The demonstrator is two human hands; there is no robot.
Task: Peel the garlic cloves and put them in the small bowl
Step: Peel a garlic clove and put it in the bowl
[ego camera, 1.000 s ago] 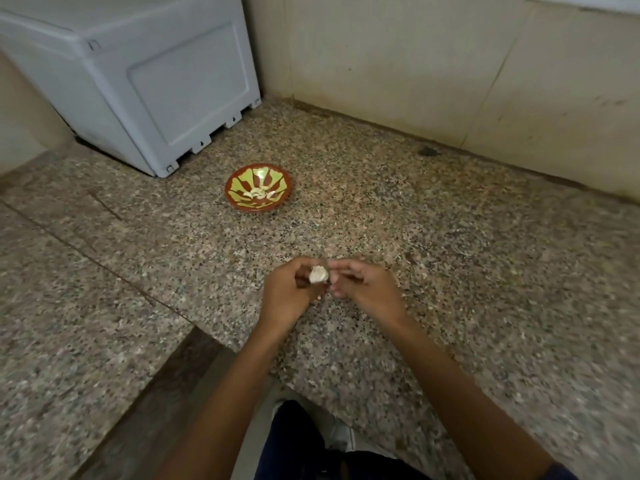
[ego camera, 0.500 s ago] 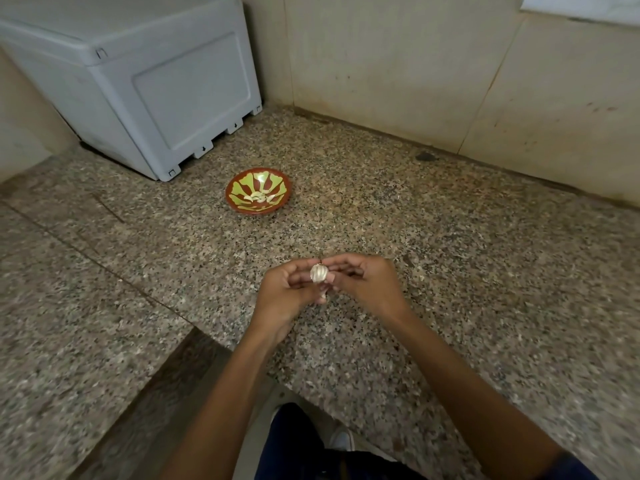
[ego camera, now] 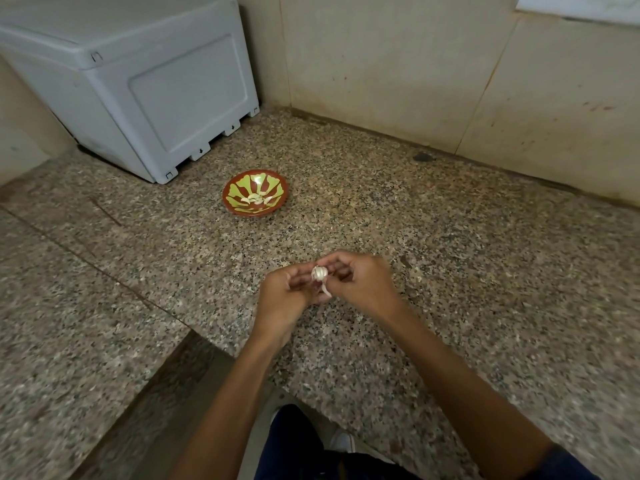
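A small white garlic bulb (ego camera: 319, 273) sits between both hands above the speckled granite counter (ego camera: 450, 271). My left hand (ego camera: 287, 292) grips it from the left with curled fingers. From the right, my right hand (ego camera: 360, 284) pinches it, and a strip of papery skin hangs below the bulb. A small red bowl with a yellow-green pattern (ego camera: 235, 194) stands farther back on the counter, holding several peeled cloves (ego camera: 256, 199).
A large grey plastic box (ego camera: 145, 91) stands at the back left against the wall. Beige tiled walls (ego camera: 415, 64) close off the back. The counter has an inner corner edge at the lower left (ego camera: 194, 334), with my legs below.
Both hands stay together on the garlic and have turned it slightly; a strip of skin now hangs beneath it. The view has shifted a little.
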